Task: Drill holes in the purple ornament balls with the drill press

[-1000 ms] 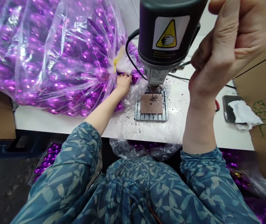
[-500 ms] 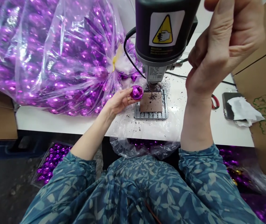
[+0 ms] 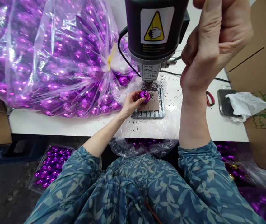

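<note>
My left hand (image 3: 131, 104) pinches a shiny purple faceted ball (image 3: 144, 96) between thumb and fingers. It holds the ball over the left part of a brown board (image 3: 154, 105), just below the nose of a black drill press (image 3: 156, 51). Under the board is a slotted metal base (image 3: 148, 115), and dark shavings lie scattered about it. Raised at the upper right, my right hand (image 3: 217, 46) is closed in a fist at the end of the press's lever (image 3: 177, 58). The grip inside the fist is hidden.
A big clear bag (image 3: 53, 62) of purple balls fills the left. On the white table (image 3: 219, 130) lie a red-handled tool (image 3: 209, 99) and a dark flat case (image 3: 225, 102) under white tissue (image 3: 245, 104). A ball-filled tray (image 3: 53, 165) sits lower left; a cardboard box (image 3: 263, 137) stands right.
My left hand has moved right and brought the purple ball from beside the board to over it, below the drill press. My right hand keeps its fist at the lever. The view has shifted slightly.
</note>
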Motion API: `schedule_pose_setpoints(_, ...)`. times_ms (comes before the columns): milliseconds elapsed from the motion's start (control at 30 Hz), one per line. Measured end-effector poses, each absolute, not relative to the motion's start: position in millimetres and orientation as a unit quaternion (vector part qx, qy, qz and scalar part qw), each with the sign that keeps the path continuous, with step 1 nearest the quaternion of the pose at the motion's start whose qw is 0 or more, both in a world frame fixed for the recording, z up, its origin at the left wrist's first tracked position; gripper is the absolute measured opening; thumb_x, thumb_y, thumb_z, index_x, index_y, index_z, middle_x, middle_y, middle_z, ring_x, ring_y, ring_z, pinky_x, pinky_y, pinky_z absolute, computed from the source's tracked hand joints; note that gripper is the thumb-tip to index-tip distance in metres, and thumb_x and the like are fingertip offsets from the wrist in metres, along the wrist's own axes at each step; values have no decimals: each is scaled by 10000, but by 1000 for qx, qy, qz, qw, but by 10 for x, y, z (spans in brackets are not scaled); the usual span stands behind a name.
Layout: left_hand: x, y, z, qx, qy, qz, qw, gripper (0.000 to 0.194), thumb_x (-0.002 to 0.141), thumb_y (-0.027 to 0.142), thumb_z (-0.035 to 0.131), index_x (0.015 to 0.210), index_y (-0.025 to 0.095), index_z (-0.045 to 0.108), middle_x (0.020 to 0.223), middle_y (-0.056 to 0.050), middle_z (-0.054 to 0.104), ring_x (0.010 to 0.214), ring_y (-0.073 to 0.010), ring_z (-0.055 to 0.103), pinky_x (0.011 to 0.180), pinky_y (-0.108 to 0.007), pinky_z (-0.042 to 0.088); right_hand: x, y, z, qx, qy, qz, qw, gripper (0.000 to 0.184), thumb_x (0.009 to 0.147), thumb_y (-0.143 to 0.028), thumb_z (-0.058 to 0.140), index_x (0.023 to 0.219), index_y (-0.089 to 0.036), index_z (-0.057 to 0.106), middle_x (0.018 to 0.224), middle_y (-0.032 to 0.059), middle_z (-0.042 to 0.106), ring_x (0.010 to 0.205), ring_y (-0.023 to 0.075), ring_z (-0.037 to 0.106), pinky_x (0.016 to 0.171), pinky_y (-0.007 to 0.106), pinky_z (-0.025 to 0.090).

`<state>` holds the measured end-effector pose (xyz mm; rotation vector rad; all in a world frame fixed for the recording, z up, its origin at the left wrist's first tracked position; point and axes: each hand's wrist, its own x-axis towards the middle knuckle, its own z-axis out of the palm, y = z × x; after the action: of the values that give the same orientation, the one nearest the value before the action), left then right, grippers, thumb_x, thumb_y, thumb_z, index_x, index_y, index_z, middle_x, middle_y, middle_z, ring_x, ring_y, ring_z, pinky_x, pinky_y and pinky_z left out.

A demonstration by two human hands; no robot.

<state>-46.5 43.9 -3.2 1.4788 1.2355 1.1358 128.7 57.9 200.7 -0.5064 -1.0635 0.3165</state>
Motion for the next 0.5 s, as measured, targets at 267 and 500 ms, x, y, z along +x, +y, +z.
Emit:
schedule_pose_setpoints(267,-390,352,-18,694,499,413,316,571,855,383,885,1362,230,670,1296,-116,765,1129,-272,731,996,-447,614,1304,561,1991,-234,-502,167,816,515,709,-642,686,823,-141,707,653,-43,551,662,15,635,677,148,570)
schedule_pose_setpoints(500,-292,345,-156,690,451,433,365,573,930,405,805,1416,230,555,1392,-139,711,1279,-297,706,1138,-511,574,1309,552,1970,-273,-515,138,801,570,745,-701,607,870,-157,721,706,-45,636,644,5,639,653,140,549)
